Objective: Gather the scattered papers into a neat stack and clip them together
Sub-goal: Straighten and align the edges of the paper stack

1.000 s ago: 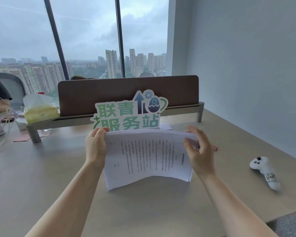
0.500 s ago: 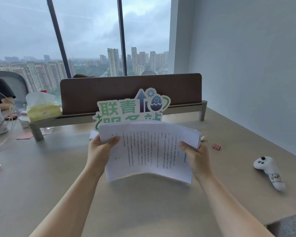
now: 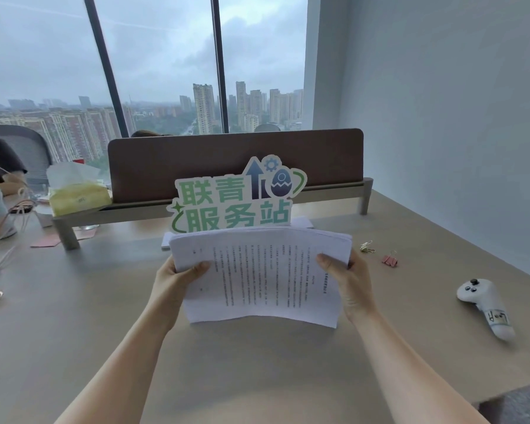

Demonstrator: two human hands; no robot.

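A thick stack of printed white papers (image 3: 262, 272) stands upright on its lower edge on the beige desk (image 3: 104, 301), bowed slightly toward me. My left hand (image 3: 178, 278) grips its left side, thumb over the front sheet. My right hand (image 3: 348, 278) grips the right side the same way. A pale green binder clip (image 3: 366, 246) and a pink binder clip (image 3: 390, 260) lie on the desk just right of the stack. Another white sheet (image 3: 302, 222) lies flat behind the stack.
A green-lettered cut-out sign (image 3: 236, 198) stands behind the papers against a brown desk divider (image 3: 236, 157). A white controller (image 3: 485, 309) lies at the right. A tissue pack (image 3: 77, 195), cables and a seated person (image 3: 0, 160) are at the left.
My hands slid from the stack's top corners down to its sides. The stack rose off the desk, then dropped back down onto its lower edge.
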